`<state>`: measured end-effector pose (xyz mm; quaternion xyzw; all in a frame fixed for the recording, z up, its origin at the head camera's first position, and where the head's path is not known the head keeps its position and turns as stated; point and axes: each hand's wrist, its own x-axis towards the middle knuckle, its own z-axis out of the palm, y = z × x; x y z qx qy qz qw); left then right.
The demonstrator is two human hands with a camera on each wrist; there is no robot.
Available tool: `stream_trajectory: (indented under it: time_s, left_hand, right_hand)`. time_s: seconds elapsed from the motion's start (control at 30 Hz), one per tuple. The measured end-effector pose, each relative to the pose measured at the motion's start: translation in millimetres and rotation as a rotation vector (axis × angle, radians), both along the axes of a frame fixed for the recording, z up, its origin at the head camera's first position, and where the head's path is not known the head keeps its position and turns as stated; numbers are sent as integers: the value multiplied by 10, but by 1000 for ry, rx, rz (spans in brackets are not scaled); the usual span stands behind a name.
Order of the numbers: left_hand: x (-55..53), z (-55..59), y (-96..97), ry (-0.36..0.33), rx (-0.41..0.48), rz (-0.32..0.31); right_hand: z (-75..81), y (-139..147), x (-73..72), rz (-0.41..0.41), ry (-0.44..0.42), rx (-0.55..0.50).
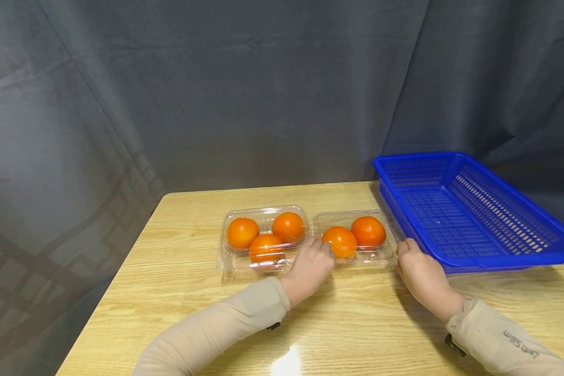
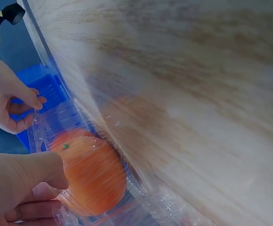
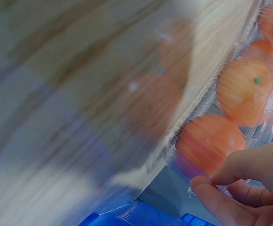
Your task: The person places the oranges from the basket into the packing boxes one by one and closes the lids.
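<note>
Both hands hold a clear plastic fruit box with two oranges inside. My left hand grips its left end, thumb on one side of the plastic edge and fingers on the other in the left wrist view. At the opposite end my right hand pinches the box's edge between thumb and fingers, as the right wrist view shows. Just left of it, beside my left hand, sits a second clear box with three oranges in it.
A blue perforated plastic basket stands at the right of the wooden table, close beside my right hand. Behind the table hangs a dark grey curtain.
</note>
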<state>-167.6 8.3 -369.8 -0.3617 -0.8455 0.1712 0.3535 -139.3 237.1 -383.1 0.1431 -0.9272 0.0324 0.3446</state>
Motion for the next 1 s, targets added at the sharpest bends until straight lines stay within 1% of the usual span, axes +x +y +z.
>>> stream_trajectory:
  time_s: [0.2, 0.43, 0.6, 0.83, 1.0]
  left_hand:
    - [1, -21, -6, 28, -9, 0]
    - [-2, -12, -4, 8, -16, 9]
    - [3, -11, 2, 8, -31, 14]
    - [-3, -22, 10, 45, -14, 9]
    - [-12, -25, 13, 42, -2, 0]
  right_hand:
    - [0, 3, 0, 7, 11, 8]
    - [5, 4, 6, -4, -35, -17]
    - [-5, 6, 5, 0, -22, -11]
    - [3, 6, 0, 2, -23, -9]
    - [4, 6, -7, 4, -9, -4]
